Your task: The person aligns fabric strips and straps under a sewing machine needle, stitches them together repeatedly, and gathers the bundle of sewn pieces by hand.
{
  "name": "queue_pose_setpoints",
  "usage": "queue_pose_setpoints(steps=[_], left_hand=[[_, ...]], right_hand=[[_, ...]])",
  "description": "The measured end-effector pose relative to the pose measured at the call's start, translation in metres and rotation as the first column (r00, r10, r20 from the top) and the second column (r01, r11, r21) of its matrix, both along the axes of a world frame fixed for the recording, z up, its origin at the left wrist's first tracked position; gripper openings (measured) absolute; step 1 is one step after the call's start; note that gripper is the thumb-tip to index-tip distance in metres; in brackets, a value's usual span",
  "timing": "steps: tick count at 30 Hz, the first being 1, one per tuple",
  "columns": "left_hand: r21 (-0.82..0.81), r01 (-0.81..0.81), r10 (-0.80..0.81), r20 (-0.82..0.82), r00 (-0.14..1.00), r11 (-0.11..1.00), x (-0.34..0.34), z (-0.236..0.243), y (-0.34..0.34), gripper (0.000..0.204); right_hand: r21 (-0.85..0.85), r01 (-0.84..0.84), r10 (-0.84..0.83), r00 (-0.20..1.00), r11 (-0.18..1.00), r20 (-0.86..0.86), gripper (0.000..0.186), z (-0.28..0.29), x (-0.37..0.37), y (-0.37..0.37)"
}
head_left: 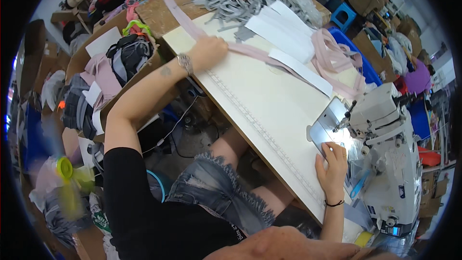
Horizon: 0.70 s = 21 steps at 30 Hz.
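My left hand, wearing a metal bracelet at the wrist, is closed like a fist on a long pale pink fabric strip on the cream tabletop. From the hand, one end of the strip runs to the table's far left corner, the other passes by a narrow white card toward loose pink loops. My right hand rests at the metal plate of a white sewing machine. Its thumb stands apart from the bent fingers, and nothing shows in it.
Many grey strips lie heaped at the back beside white sheets. Left of the table stands a carton of dark and pink pieces. A blue bin and blue stool are behind. A small yellow-green fan is lower left.
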<state>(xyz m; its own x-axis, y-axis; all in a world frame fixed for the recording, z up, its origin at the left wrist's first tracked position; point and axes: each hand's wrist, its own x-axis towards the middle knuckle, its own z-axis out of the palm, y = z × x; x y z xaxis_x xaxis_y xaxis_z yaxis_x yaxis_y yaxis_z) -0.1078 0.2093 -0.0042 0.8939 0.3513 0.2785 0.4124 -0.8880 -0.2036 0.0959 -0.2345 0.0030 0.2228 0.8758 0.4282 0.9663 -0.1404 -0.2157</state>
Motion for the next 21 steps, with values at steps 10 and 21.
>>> queue_pose_setpoints(steps=[10, 21], left_hand=[[-0.287, 0.383, -0.305, 0.281, 0.910, 0.878, 0.011, 0.022, -0.132, 0.009], [-0.920, 0.369, -0.388, 0.294, 0.873, 0.134, 0.043, 0.074, -0.156, 0.026]], right_hand=[[-0.137, -0.298, 0.145, 0.752, 0.945, -0.643, 0.047, 0.035, -0.118, 0.059], [0.427, 0.040, 0.407, -0.393, 0.904, -0.825, 0.034, -0.034, -0.189, 0.151]])
